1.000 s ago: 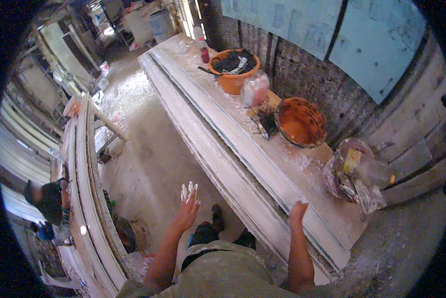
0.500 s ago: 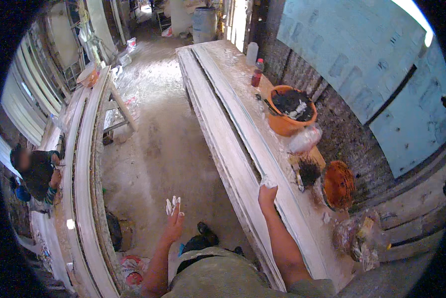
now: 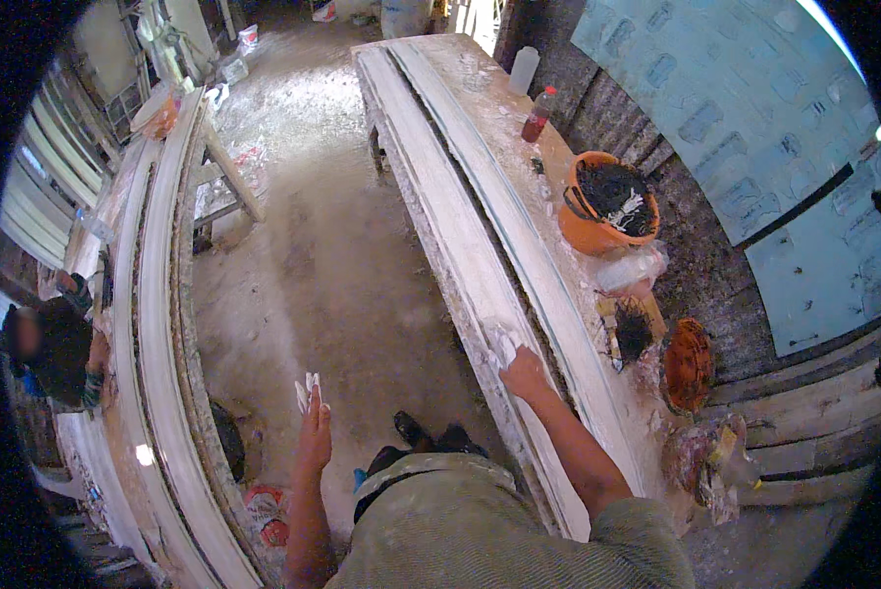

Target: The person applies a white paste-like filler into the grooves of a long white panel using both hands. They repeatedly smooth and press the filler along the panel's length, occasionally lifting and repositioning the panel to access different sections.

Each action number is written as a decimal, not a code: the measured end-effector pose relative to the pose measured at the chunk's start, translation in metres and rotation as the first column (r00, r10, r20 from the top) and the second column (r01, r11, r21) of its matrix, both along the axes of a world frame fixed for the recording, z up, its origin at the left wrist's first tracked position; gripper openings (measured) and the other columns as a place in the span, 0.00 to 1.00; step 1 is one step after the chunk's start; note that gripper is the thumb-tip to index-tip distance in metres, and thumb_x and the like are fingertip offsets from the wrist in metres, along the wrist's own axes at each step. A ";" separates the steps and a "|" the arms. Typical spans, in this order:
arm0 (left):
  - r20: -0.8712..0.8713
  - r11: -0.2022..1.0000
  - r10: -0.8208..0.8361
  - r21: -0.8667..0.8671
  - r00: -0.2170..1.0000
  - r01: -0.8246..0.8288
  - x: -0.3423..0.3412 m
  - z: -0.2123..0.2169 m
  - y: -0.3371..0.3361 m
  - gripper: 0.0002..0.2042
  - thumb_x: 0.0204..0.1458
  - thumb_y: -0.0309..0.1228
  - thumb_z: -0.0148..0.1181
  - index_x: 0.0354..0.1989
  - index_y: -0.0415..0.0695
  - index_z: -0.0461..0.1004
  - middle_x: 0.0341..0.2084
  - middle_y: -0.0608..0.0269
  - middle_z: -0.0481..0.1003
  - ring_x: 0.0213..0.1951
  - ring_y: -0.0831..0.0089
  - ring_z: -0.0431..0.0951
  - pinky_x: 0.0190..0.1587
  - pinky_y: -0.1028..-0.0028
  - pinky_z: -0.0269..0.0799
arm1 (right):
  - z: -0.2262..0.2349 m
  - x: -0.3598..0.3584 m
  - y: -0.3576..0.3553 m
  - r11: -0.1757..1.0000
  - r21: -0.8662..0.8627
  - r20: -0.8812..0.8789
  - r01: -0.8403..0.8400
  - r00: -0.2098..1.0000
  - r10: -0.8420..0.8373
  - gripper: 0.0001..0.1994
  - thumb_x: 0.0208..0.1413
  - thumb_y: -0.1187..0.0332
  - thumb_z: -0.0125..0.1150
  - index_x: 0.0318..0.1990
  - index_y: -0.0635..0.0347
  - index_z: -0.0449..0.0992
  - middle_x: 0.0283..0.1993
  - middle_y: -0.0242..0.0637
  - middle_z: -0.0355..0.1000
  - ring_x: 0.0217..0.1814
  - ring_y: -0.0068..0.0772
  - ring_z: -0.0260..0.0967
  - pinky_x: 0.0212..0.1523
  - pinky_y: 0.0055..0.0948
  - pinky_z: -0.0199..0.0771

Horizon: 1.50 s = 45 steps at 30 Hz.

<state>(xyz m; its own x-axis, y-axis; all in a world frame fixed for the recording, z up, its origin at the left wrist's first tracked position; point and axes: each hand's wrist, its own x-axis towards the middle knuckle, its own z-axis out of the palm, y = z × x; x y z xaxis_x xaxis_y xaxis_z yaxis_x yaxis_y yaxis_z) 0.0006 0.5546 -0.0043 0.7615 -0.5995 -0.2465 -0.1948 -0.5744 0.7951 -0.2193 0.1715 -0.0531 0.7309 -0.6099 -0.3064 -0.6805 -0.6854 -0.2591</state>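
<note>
My right hand [image 3: 517, 365] lies flat on the long white plaster moulding [image 3: 460, 206] that runs along the workbench on my right, fingers coated in white plaster. My left hand [image 3: 312, 420] hangs free over the dusty floor, fingers apart and white with plaster, holding nothing. An orange bucket [image 3: 607, 204] with dark material and a smaller orange bowl [image 3: 688, 362] stand on the bench beyond my right hand.
A second long white moulding [image 3: 156, 324] lies on a bench at my left, where another person [image 3: 53, 344] crouches. A red bottle [image 3: 535, 115], a white bottle [image 3: 524, 70] and plastic bags [image 3: 705, 461] sit along the right bench. A wooden trestle [image 3: 229, 177] stands ahead.
My view has swung along the bench. My right hand has slid forward along the moulding, staying on its surface. My left hand stays free in the air.
</note>
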 end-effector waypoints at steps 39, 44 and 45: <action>-0.108 1.000 0.000 0.019 0.994 0.002 0.061 -0.060 -0.010 0.28 0.68 0.42 0.35 0.73 0.42 0.45 0.73 0.44 0.43 0.74 0.51 0.35 0.73 0.62 0.32 | -0.073 0.009 -0.035 0.837 -0.150 -0.272 -0.527 0.836 0.477 0.12 0.46 0.60 0.60 0.27 0.60 0.80 0.29 0.48 0.73 0.34 0.45 0.75 0.33 0.45 0.76; -0.042 0.996 -0.089 0.012 0.995 0.090 0.130 -0.036 -0.071 0.29 0.69 0.44 0.33 0.73 0.42 0.44 0.73 0.46 0.42 0.74 0.53 0.34 0.73 0.64 0.32 | -0.006 0.109 -0.068 0.875 -0.022 -0.284 -0.484 0.842 0.458 0.12 0.46 0.64 0.55 0.27 0.64 0.80 0.38 0.57 0.74 0.44 0.54 0.74 0.48 0.46 0.73; -0.023 0.994 -0.113 0.010 0.993 0.113 0.149 -0.033 -0.088 0.29 0.69 0.45 0.33 0.73 0.42 0.44 0.73 0.46 0.42 0.74 0.53 0.34 0.73 0.64 0.31 | 0.005 0.135 -0.079 0.885 0.043 -0.295 -0.463 0.841 0.454 0.12 0.46 0.65 0.56 0.27 0.65 0.80 0.40 0.58 0.74 0.46 0.53 0.74 0.49 0.46 0.73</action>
<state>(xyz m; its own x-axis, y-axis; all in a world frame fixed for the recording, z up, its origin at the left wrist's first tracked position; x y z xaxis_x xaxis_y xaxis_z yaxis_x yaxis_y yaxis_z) 0.1494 0.4670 -0.0370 0.6832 -0.6785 -0.2700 -0.2413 -0.5587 0.7935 -0.0848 0.0921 -0.0477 0.8107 -0.2391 -0.5344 -0.3276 -0.9418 -0.0755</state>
